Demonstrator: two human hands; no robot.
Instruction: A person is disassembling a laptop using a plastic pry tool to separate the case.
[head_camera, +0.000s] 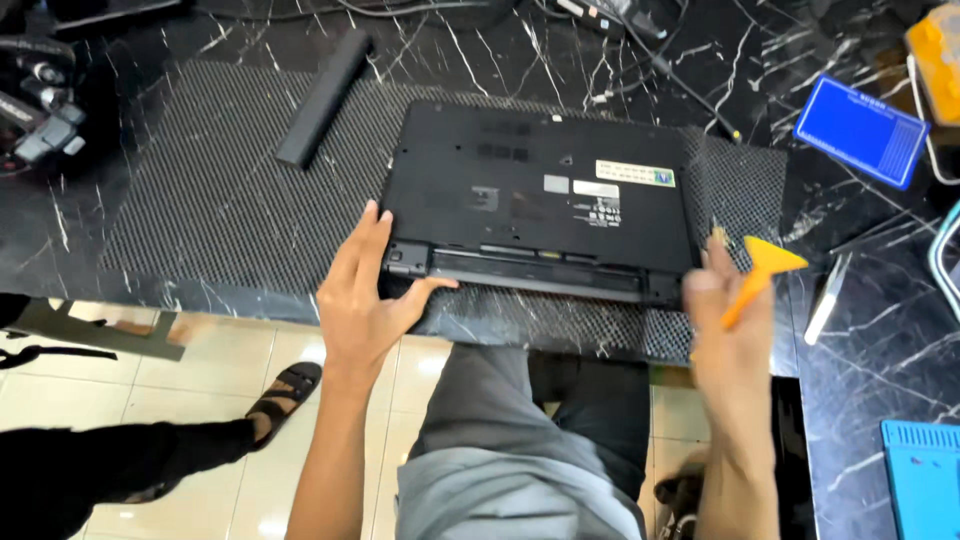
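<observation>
the right hand (722, 300) is blurred at the right centre of the frame; its fingers are closed around the handle of an orange plastic scraper (762, 272), whose flat blade points to the upper right. exact finger placement cannot be made out. both forearms run out of the bottom edge of the frame.

the left hand (362, 292) is spread wide and holds nothing. its palm lies against the lower left corner of a black laptop (540, 195), thumb stretched along the near edge, fingers pointing up the left side. the laptop sits upside down in the upper centre of the frame on a dark mesh mat (215, 200), which covers a black marble table (880, 300). the long slot along the laptop's near edge is open.

a black battery bar (325, 97) lies diagonally on the mat at upper left. a blue flat case (862, 130) lies at upper right, a silver tweezer-like tool (827, 298) at right, and a blue item (922, 475) is cut off at the lower right corner. cables (640, 45) cross the top edge. another person's sandalled foot (285, 392) shows at lower left on the tiled floor.

on the laptop base, a white rectangular label (635, 173) with a coloured end sits at upper right, with smaller pale stickers (575, 186) left of it.
</observation>
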